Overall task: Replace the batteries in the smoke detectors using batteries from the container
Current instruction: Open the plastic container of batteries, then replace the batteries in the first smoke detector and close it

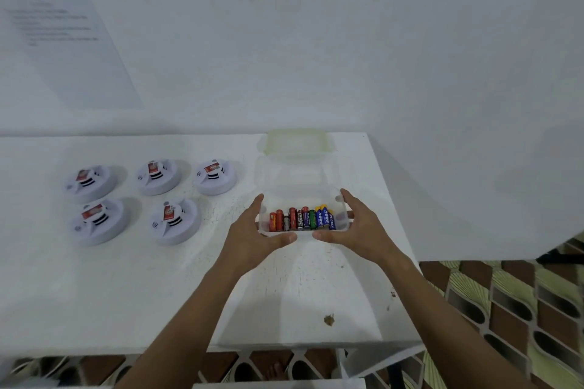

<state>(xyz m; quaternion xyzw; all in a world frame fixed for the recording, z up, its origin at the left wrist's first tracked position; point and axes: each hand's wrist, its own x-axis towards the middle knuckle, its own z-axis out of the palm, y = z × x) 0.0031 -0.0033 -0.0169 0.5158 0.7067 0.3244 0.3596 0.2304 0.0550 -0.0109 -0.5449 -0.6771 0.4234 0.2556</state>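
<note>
Clear container of ten batteries gripped by both hands' fingers; five smoke detectors nearby.

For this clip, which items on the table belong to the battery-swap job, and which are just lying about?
Job items: five smoke detectors, clear container, batteries, left hand and right hand gripping the container.

Lying about: yellowish lid, papers on the wall.
</note>
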